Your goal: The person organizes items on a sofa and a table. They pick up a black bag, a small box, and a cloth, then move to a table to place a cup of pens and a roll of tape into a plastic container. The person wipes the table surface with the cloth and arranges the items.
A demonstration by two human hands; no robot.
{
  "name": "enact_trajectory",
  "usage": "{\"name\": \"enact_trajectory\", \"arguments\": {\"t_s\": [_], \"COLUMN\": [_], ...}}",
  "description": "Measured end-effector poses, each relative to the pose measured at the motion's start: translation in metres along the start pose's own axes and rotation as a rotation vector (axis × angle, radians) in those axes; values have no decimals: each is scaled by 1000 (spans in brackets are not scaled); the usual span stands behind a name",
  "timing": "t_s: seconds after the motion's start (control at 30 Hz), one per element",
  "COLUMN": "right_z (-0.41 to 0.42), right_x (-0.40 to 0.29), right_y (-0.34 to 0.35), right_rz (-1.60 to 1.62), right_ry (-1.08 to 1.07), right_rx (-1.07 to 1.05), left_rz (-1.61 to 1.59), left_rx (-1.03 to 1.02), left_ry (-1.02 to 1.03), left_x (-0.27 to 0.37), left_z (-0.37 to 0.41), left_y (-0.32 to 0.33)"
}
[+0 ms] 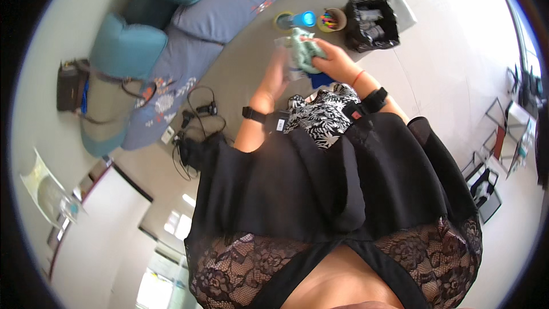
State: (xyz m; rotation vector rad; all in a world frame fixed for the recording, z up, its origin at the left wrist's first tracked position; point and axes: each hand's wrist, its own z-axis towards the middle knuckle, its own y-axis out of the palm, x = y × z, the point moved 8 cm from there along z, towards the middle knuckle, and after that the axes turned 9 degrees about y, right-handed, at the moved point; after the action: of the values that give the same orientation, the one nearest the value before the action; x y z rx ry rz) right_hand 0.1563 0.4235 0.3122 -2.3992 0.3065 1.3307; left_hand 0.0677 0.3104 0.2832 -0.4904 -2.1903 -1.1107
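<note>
A crumpled pale green cloth (pixel 305 53) is gripped in my right hand (pixel 331 61), its thumb and fingers pressed into the folds. Just left of it, my left hand (pixel 279 68) is blurred and holds a clear plastic item (pixel 294 73) against the cloth; its exact kind cannot be made out. Below the cloth shows a dark blue piece (pixel 321 80), partly hidden. Both hands are raised in front of my body, over a black-and-white leaf-patterned fabric (pixel 321 116).
Beyond my hands stand a blue-rimmed cup (pixel 305 19), a round container of colourful markers (pixel 332 20) and a bin lined with a black bag (pixel 372 23). To the left lie black cables (pixel 206 109), a floral-patterned fabric (pixel 206 30), teal cushions (pixel 124 47) and a dark handbag (pixel 70 88).
</note>
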Motion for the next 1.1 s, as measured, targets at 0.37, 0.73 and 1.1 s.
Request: {"name": "enact_trajectory", "arguments": {"t_s": [0.37,0.73,1.1], "right_z": [-46,-64,-72], "right_x": [-23,106,256], "right_y": [-36,-164,-227], "right_rz": [-313,194,306], "right_ry": [-132,219,598], "right_rx": [-27,334,325], "left_rz": [-3,59,1055], "left_rx": [13,54,199], "left_ry": [-25,-116,-20], "left_x": [-25,-80,-178], "left_z": [36,107,232], "left_y": [36,99,118]}}
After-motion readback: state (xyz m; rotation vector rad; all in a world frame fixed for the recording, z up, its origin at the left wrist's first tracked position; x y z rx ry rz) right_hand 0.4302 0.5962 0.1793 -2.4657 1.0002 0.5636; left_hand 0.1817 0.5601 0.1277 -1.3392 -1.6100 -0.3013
